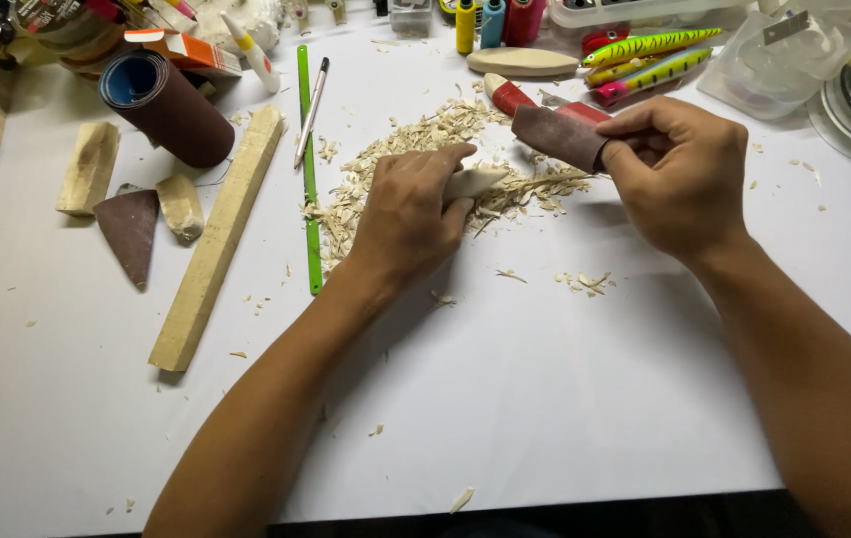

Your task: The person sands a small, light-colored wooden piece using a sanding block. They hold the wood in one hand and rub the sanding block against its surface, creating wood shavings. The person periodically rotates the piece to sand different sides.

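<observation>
My left hand (410, 214) grips a small pale carved wooden piece (477, 181), whose pointed end sticks out to the right over a heap of wood shavings (415, 149). My right hand (679, 174) pinches a folded piece of dark brown sandpaper (560, 134) just right of that wooden tip, a small gap apart from it. Both hands rest on the white table (505, 379).
A long square wooden stick (218, 234), a green ruler (308, 169), a pen (312, 110), a sandpaper roll (168, 105), a sandpaper scrap (130, 231) and wood blocks (89, 167) lie left. Painted fishing lures (649, 55), thread spools (495, 22), a red-handled knife (510, 97) and plastic containers (794, 55) sit at the back.
</observation>
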